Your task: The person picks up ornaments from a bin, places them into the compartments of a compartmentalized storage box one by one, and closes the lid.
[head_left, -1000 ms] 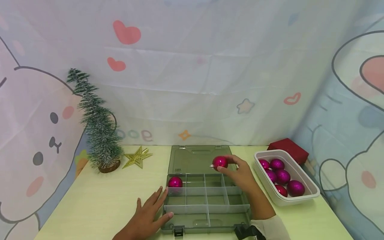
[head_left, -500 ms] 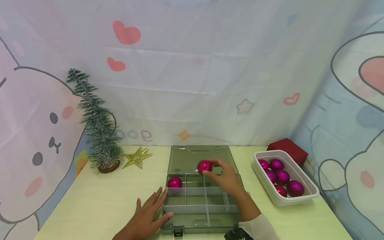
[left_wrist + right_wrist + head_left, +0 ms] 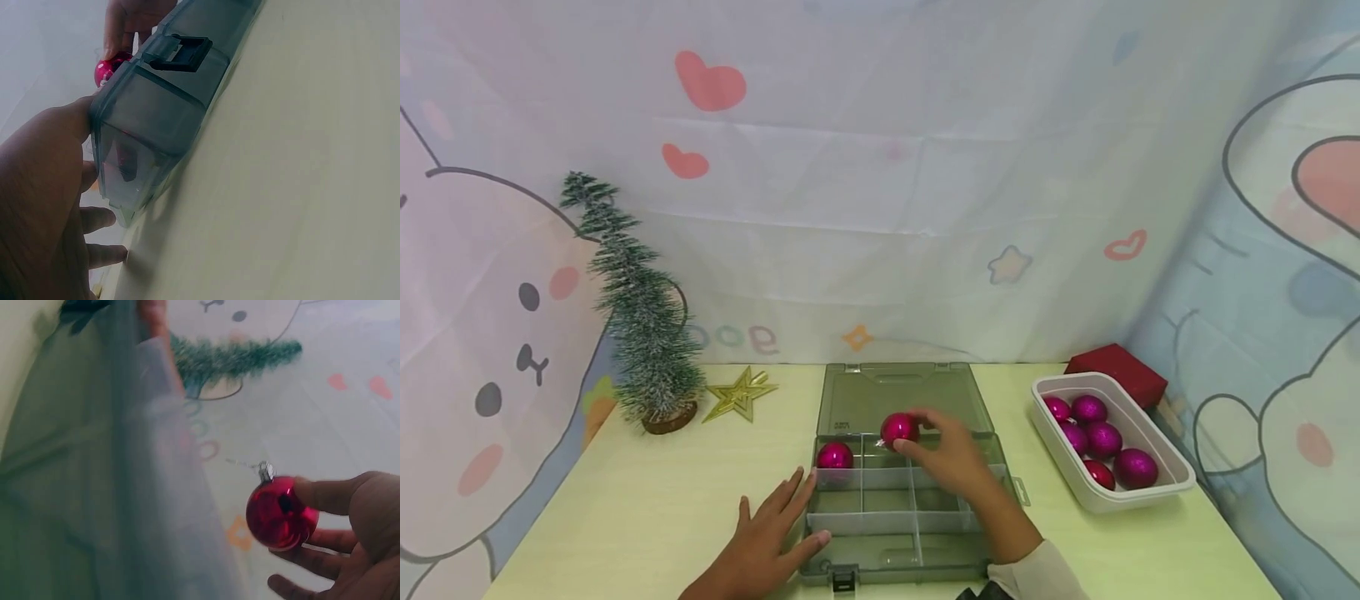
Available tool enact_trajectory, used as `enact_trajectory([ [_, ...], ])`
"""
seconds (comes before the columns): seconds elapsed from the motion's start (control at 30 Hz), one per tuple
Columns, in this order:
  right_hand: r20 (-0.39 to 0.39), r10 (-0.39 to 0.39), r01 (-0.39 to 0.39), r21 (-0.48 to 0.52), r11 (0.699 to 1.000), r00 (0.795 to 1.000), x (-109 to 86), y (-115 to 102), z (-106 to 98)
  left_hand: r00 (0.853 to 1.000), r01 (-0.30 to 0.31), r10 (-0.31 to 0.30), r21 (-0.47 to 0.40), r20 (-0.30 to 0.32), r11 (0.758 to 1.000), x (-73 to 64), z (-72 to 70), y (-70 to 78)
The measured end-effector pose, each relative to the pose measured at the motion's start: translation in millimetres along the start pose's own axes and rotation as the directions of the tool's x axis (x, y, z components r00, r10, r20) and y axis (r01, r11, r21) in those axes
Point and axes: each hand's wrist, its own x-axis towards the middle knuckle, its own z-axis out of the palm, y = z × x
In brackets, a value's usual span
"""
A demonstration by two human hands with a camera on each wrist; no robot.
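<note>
My right hand (image 3: 951,454) pinches a shiny magenta Christmas bauble (image 3: 899,429) between thumb and fingers, above the back row of an open, divided storage box (image 3: 880,523). In the right wrist view the bauble (image 3: 281,514) shows its silver cap pointing away from the palm. A second shiny bauble (image 3: 835,456) sits in the back left compartment. My left hand (image 3: 767,533) rests at the box's left side, fingers spread and straight, thumb on the rim. The left wrist view shows this hand (image 3: 50,169) against the translucent wall of the box (image 3: 159,94).
A white tub (image 3: 1108,500) of several magenta and purple baubles stands at the right, with a dark red box (image 3: 1116,375) behind it. A small frosted Christmas tree (image 3: 647,333) and a gold star (image 3: 741,394) stand at the left. A printed cloth hangs behind.
My right hand has carried the bauble left and slightly lower, from over the box's lid to the back row of compartments. The left hand stays at the box's left side.
</note>
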Motion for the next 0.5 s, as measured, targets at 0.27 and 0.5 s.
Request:
enact_trajectory([
  [0.27, 0.006, -0.01, 0.01, -0.012, 1.0, 1.0, 0.5, -2, 7, 1.0, 0.001, -0.001, -0.005, -0.003, 1.0, 0.8, 0.5, -2.7],
  [0.5, 0.023, -0.036, 0.037, -0.038, 0.999, 0.999, 2.3, 8, 14, 1.0, -0.006, 0.006, 0.012, -0.012, 1.0, 0.6, 1.3, -2.2],
])
